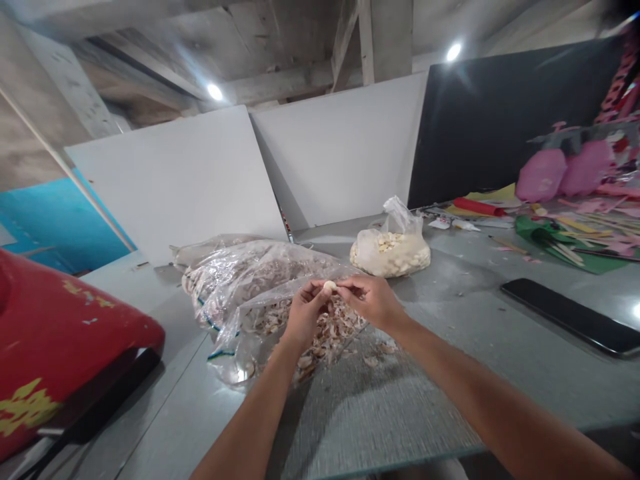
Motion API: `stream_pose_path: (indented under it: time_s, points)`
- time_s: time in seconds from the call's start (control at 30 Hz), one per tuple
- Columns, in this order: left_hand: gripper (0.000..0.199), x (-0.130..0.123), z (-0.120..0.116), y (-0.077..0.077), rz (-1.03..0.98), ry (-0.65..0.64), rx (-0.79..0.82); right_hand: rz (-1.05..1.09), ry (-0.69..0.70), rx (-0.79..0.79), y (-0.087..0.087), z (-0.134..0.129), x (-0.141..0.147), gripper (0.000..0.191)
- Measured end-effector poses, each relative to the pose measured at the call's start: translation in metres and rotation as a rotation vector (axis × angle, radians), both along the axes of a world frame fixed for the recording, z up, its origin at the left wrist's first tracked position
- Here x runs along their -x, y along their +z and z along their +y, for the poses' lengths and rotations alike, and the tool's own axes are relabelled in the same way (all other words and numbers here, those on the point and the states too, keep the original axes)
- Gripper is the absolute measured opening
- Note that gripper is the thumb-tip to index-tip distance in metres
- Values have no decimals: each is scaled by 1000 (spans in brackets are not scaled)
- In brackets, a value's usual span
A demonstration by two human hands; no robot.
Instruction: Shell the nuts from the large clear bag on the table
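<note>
A small pale garlic clove (330,286) is pinched between the fingertips of both hands, in the middle of the head view. My left hand (306,308) grips it from the left, and my right hand (371,301) from the right. Just below the fingers lies a clear plastic bag (245,267) on its side, its mouth spread open. Papery garlic skins (333,333) spill out of it onto the table. Behind my right hand stands a whitish plastic bag (393,250) filled with pale peeled cloves.
A red container (65,347) stands at the left on the grey table (425,413). To the right lies a black phone (575,313). Pink bottles (543,175), green paper (555,243) and scraps crowd the back right. White boards (345,157) lean behind.
</note>
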State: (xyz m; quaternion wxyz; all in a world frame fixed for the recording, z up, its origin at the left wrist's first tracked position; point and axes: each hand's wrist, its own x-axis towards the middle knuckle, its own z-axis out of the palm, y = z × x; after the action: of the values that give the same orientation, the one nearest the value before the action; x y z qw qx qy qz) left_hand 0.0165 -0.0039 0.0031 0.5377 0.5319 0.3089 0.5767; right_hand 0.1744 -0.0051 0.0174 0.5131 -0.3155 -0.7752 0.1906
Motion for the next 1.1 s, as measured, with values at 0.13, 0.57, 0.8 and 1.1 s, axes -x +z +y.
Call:
stream_pose_path:
  time_s: [0.13,0.57,0.8,1.1]
  points:
    - [31,-1,-1,2,68,119,-120,-19,-28,-19,-2,1,0,21]
    - [29,0,-3,5,200,288,-246,159,229,316,-4,3,0,32]
    - [29,2,-3,3,230,291,-237,291,358,436,-5,7,3,36]
    - [36,-2,-3,0,281,198,-271,256,195,468,4,23,-11,28]
